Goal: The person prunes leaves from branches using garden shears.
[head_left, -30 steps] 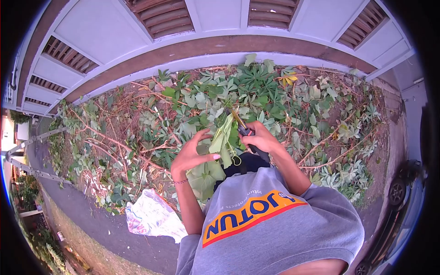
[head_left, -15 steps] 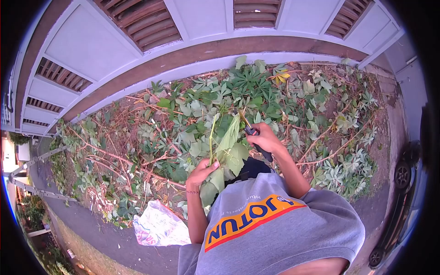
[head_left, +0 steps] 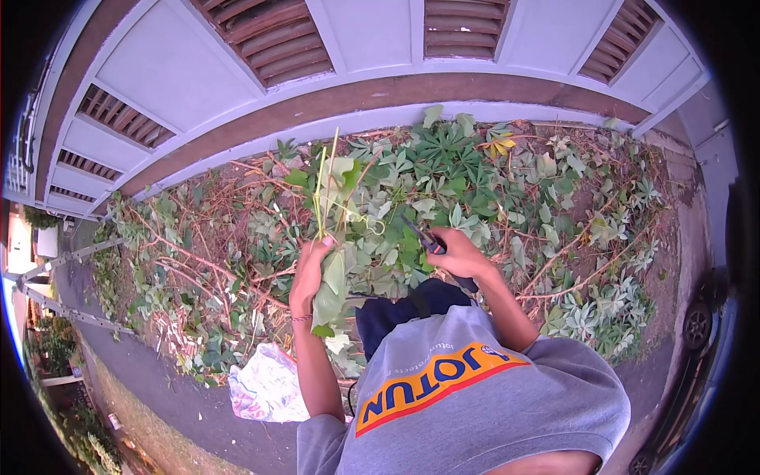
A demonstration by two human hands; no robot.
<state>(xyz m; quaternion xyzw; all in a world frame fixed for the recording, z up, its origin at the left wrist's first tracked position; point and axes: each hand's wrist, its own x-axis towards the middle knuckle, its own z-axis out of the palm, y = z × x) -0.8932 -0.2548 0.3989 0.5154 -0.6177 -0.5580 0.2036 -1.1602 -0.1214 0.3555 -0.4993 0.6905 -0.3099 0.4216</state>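
Leaves fill your left hand (head_left: 309,273): the fist is closed tight round a bunch of leafy stalks (head_left: 331,285), held up in front of your chest. The bunch's long axis runs nearly straight away from you, with the broad leaf blades hanging out of the fist on your side and the thin pale stalk ends rising beyond your knuckles toward the wall (head_left: 198,71). Your right hand (head_left: 461,257) is wrapped round the dark handles of the pruning shears (head_left: 423,237), at about the same height and off to the right of the bunch. The blades point left and a little away from you, toward the stalks above your left fist, yet they stand apart from them, with green from the pile of cut branches (head_left: 554,206) showing in the gap. Whether the blades are parted you cannot tell; they are too small to read. A crumpled plastic bag (head_left: 265,388) lies on the ground below your left elbow, and a ladder (head_left: 59,257) shows farther out on your left
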